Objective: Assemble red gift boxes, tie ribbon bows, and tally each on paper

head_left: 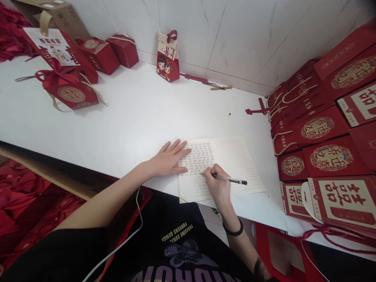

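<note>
**Pen at the lined page**

Holds a dark pen point(230, 179) in the right grip point(219, 188), closed around the barrel near the tip. Points that tip at the lowest written rows on the left page of an open notebook point(242, 168). Rests the left grip point(169, 159) flat, open and unclasped, partly on the bench point(132, 113) and partly over the notebook's left edge. Has the notebook at the bench's near edge, well apart from red gift boxes point(102, 56) at back left, near stacked red packages point(315, 125) on the right. Wears a black band point(233, 234) on the right wrist.
</note>
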Tool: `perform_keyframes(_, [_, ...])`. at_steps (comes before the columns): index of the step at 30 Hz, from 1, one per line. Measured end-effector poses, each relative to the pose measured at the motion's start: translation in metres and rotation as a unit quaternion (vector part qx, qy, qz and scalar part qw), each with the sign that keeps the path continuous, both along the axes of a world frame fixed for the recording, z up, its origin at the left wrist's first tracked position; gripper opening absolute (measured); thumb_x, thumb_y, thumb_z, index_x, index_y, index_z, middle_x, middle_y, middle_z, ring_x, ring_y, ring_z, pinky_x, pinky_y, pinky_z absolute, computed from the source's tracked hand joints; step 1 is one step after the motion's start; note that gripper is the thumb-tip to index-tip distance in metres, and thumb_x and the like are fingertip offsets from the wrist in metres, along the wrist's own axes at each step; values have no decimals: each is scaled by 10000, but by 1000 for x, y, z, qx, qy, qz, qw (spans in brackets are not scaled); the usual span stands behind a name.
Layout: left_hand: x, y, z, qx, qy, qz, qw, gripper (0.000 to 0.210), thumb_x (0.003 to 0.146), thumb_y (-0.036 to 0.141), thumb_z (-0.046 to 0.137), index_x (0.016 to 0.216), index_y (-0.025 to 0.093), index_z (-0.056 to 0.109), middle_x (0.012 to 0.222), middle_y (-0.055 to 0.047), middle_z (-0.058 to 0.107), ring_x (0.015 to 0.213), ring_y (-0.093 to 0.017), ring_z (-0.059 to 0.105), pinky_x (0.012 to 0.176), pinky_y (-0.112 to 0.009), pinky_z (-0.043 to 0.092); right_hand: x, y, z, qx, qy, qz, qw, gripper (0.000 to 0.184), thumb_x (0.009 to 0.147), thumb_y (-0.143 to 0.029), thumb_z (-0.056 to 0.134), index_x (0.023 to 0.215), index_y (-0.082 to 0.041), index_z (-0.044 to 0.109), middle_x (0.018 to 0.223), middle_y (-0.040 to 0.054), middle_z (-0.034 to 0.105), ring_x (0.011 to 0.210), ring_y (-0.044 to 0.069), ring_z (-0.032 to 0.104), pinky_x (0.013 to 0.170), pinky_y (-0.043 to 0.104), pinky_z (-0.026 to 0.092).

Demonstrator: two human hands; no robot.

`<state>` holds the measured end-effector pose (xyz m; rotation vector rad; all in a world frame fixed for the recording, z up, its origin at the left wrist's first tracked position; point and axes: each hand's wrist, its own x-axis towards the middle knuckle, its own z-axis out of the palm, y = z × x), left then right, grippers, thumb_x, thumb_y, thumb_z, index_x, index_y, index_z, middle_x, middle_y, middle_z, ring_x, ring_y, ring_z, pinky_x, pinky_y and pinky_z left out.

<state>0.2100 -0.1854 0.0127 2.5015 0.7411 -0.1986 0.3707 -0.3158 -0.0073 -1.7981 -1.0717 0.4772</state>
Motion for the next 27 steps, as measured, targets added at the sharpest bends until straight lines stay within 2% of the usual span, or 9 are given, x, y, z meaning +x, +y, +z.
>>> perform_keyframes(15, [0,0,2,-8,4,0,1000,706,839,591,389,1427,247,204,1535,-43,4,1399,-276,-40,1124,-450,0,0,-1,2,15,3,-2,1000,323,750,-290,455,546,-218,216,481,-68,216,447,95,216,422,228,206])
perform_keyframes(18, [0,1,0,-11,-6,2,1000,705,834,585,402,1423,248,212,1534,-48,22,1398,-280,-36,1124,-459,8,2,-5,5,28,79,-32,996,330,749,-265,481,534,-219,235,469,-66,265,439,99,270,428,225,248])
perform_keyframes(21, [1,0,0,-15,-7,9,1000,716,824,570,433,1420,235,223,1529,-70,31,1398,-284,-30,1122,-486,22,4,-11,9,70,136,-76,985,351,779,-262,516,533,-218,270,449,-65,316,424,106,317,430,224,289])
perform_keyframes(25, [0,-5,10,-42,-7,22,999,771,795,556,490,1427,200,228,1521,-106,49,1396,-282,-17,1127,-494,13,1,-18,9,135,85,-109,981,357,819,-362,566,557,-211,377,461,-46,409,419,119,393,411,217,323])
perform_keyframes(27, [-6,-4,16,-75,-32,32,996,814,784,556,504,1441,186,198,1519,-110,3,1396,-268,-23,1142,-443,30,2,-22,2,132,67,-96,984,322,842,-445,544,637,-213,457,480,-38,463,409,132,437,393,219,350])
